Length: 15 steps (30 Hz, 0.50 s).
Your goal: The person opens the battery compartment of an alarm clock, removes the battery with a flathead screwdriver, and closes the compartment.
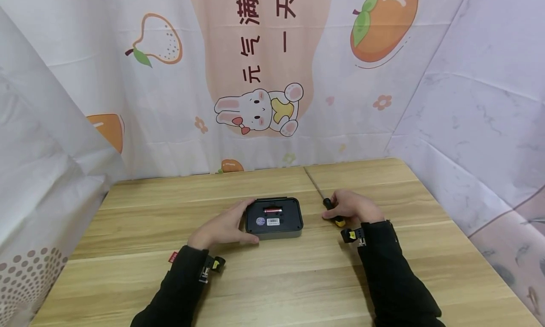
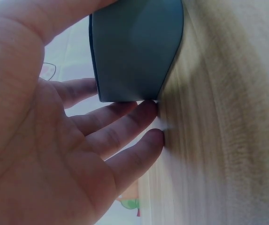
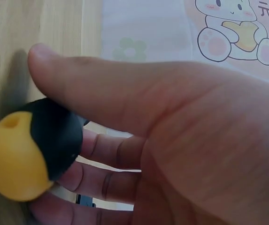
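Observation:
A black rounded box-shaped device [image 1: 280,230] lies on the table, its back face with a label turned up. In an opening in that face sits a red and silver battery [image 1: 273,210]. My left hand [image 1: 225,226] holds the device by its left end, thumb at the front edge and fingers at the far side; the left wrist view shows the device's dark side [image 2: 134,51] against the fingers. To the right, my right hand [image 1: 351,206] grips a screwdriver [image 1: 327,203] by its black and yellow handle [image 3: 19,157]. Its long shaft points away toward the back edge.
The wooden table [image 1: 298,279] ends at the back against a printed curtain [image 1: 170,104]. Another pale curtain [image 1: 489,128] hangs along the right side. A small red tag [image 1: 172,257] shows beside the left sleeve.

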### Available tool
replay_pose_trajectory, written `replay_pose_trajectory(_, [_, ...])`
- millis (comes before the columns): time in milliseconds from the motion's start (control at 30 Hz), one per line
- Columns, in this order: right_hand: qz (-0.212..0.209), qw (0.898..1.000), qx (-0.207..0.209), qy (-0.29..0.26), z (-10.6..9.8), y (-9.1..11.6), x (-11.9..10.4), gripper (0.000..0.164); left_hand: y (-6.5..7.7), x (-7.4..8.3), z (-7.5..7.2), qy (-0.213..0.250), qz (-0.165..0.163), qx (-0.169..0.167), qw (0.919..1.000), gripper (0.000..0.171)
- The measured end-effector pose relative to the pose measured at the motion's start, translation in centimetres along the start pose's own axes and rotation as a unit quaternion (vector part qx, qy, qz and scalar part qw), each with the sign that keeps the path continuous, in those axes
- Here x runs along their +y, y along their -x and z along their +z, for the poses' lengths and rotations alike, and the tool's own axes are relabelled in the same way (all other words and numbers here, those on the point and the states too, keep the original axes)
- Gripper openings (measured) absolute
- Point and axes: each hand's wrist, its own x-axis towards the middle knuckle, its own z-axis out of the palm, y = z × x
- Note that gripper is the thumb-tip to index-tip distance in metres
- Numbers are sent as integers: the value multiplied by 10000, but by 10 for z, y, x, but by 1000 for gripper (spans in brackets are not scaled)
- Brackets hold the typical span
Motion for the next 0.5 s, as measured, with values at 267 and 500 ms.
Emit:
replay_pose_trajectory(267, [-37, 9999, -22, -127, 0, -1, 1, 33, -1, -1, 0, 39, 19, -6, 10000, 111])
replay_pose_trajectory(500, [-36, 9998, -63, -206, -1, -5, 1, 28, -2, 0, 0, 21, 0, -19, 10000, 111])
